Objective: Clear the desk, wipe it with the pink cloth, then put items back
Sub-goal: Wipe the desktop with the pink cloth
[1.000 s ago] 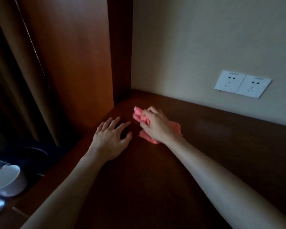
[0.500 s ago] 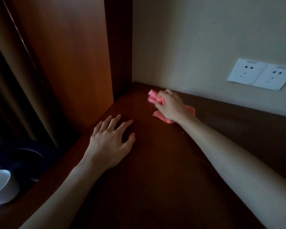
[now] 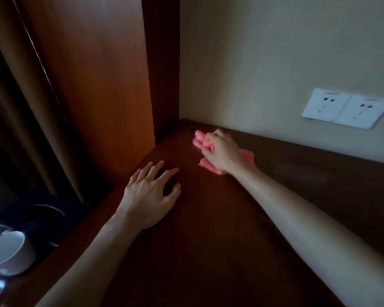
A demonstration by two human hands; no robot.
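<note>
Pink cloth point(image 3: 211, 167) bunched under your right hand point(image 3: 221, 155), fingers curled round it, pressed on the desk point(image 3: 208, 240) close to the back wall. Over the last second you pushed it away from you, from mid-desk toward the far corner, so the wipe stroke is reaching the back edge; corner strip just beyond the grip looks unwiped. Your left hand point(image 3: 150, 196) stays flat, fingers spread, holding nothing, nearer you and left of the grip. White cup point(image 3: 9, 251) sits well off, below the desk edge.
</note>
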